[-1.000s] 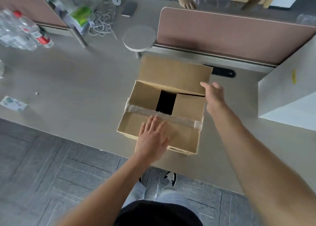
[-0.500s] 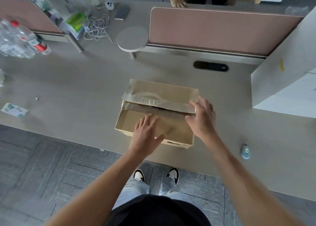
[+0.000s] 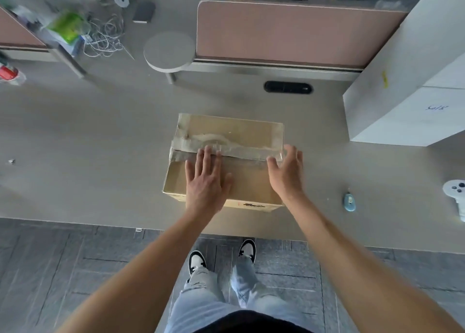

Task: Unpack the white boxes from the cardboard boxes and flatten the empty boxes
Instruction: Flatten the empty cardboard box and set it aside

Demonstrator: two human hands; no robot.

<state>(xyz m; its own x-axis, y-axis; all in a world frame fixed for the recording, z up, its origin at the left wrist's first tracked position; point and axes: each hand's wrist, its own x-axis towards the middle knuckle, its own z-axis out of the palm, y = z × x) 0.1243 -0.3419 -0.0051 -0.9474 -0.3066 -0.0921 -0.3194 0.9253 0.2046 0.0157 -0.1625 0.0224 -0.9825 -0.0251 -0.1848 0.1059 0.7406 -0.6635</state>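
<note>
The brown cardboard box [image 3: 226, 161] sits on the desk [image 3: 100, 144] near its front edge, right in front of the person. Its top flaps are folded down, with old shiny tape [image 3: 226, 141] across the middle. The left hand [image 3: 205, 179] lies flat on the near flap with straight fingers, pressing it. The right hand [image 3: 286, 171] is spread wide at the right side of the box, holding nothing; I cannot tell if it touches the box.

I think the step is squashing the box flat. To do it well, both palms should push down evenly, and the taped seam may need to come apart first, or the box will just spring back up.

A second ago the far flap stood up and a dark hole showed inside. Now the flaps are shut. The right hand let go of that far flap and came to the side. A small blue thing [image 3: 349, 201] now shows to the right, beside big white boxes [image 3: 402, 86].
</note>
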